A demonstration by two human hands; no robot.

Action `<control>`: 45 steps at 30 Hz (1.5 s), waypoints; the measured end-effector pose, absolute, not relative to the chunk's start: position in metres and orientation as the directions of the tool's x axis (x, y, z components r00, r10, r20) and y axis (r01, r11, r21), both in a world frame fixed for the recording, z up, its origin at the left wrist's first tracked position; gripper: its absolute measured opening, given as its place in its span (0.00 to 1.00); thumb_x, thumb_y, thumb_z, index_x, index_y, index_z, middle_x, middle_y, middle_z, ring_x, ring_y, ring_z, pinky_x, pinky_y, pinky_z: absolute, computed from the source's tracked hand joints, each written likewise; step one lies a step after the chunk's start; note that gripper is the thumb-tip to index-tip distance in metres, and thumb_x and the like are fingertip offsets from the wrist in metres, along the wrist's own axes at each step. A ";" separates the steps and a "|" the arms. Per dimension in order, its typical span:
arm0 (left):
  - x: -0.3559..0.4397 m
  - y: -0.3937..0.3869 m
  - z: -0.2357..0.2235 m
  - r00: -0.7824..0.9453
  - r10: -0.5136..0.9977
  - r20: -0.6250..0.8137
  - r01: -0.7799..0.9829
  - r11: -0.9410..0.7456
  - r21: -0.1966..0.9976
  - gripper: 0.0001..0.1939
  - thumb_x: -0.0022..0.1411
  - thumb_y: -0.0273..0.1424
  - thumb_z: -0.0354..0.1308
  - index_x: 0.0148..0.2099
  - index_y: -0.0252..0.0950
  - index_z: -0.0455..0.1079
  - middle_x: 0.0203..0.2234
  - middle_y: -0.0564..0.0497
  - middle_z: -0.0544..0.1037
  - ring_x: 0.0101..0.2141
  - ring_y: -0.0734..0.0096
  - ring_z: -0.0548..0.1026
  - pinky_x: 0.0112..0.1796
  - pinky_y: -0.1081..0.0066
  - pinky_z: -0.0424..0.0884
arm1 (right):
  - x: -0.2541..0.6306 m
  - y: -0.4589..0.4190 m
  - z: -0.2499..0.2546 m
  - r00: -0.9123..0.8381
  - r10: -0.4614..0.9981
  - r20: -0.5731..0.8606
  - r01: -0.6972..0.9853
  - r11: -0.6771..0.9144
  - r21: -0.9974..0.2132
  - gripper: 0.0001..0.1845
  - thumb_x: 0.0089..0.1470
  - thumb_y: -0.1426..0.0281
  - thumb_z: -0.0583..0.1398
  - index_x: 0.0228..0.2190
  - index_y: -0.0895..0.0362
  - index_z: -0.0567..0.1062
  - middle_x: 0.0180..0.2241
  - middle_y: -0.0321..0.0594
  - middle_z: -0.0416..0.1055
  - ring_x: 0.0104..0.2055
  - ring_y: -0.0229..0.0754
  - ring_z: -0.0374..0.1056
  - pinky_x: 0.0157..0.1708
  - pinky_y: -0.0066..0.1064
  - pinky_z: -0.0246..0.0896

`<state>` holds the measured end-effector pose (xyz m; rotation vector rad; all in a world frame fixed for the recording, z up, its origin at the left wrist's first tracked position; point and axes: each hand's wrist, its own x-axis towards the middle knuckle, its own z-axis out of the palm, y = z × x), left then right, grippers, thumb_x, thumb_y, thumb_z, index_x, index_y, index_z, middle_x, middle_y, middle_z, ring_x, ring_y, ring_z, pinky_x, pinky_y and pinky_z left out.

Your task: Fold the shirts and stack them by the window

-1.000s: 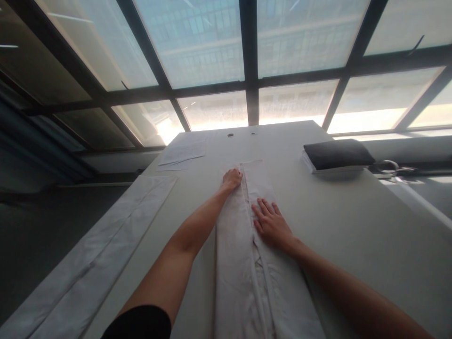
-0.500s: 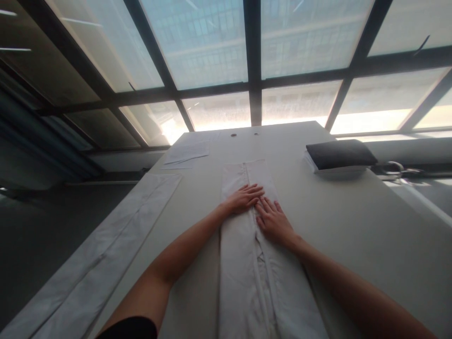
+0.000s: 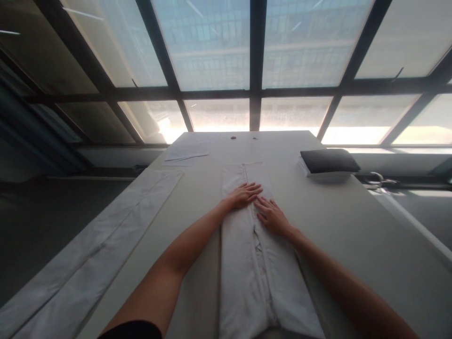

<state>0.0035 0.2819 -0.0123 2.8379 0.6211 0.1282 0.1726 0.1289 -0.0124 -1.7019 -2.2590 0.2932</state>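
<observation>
A long strip of folded white fabric (image 3: 236, 263) runs along the middle of the table toward the windows. Its two long edges meet at a seam down the centre, which gapes nearer to me. Flat across the far part of the strip lies my left hand (image 3: 244, 195), fingers stretched out to the right over the seam. My right hand (image 3: 272, 215) rests flat just right of the seam, its fingertips close to the left hand's. Neither hand grips anything; both press on the cloth.
A second folded white strip (image 3: 102, 245) lies along the table's left edge. Sheets of paper (image 3: 187, 150) sit at the far left of the white table (image 3: 289, 160). A dark folded item (image 3: 328, 161) rests on something white at the right edge. Large windows (image 3: 212, 47) stand behind.
My view has shifted slightly, levelling the table's far edge. Both hands stay flat on the fabric at nearly the same place, the right one a little farther up and left.
</observation>
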 end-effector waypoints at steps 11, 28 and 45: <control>0.004 0.291 -0.018 0.916 0.398 0.039 0.383 -0.901 0.205 0.27 0.76 0.43 0.33 0.73 0.48 0.47 0.71 0.53 0.50 0.70 0.65 0.46 0.66 0.59 0.43 | 0.093 -0.006 0.041 -0.521 0.853 0.015 0.741 0.461 -0.489 0.36 0.63 0.61 0.57 0.68 0.51 0.54 0.72 0.47 0.36 0.73 0.55 0.29 0.68 0.57 0.33; 0.016 0.303 -0.017 0.618 0.786 -0.005 0.772 -0.605 0.195 0.30 0.74 0.44 0.35 0.73 0.41 0.50 0.71 0.50 0.51 0.69 0.59 0.49 0.66 0.55 0.46 | 0.094 -0.007 0.035 -0.566 0.813 -0.136 0.824 0.552 -0.131 0.15 0.63 0.70 0.57 0.34 0.61 0.83 0.37 0.51 0.79 0.46 0.49 0.73 0.66 0.47 0.46; 0.019 0.193 -0.016 0.435 0.894 0.111 0.893 -0.444 0.076 0.36 0.72 0.47 0.36 0.72 0.28 0.48 0.71 0.35 0.48 0.69 0.40 0.42 0.64 0.39 0.42 | 0.209 0.003 0.060 0.133 0.990 -0.038 0.972 -0.138 -0.190 0.24 0.67 0.63 0.48 0.34 0.55 0.82 0.34 0.48 0.80 0.38 0.48 0.76 0.35 0.31 0.60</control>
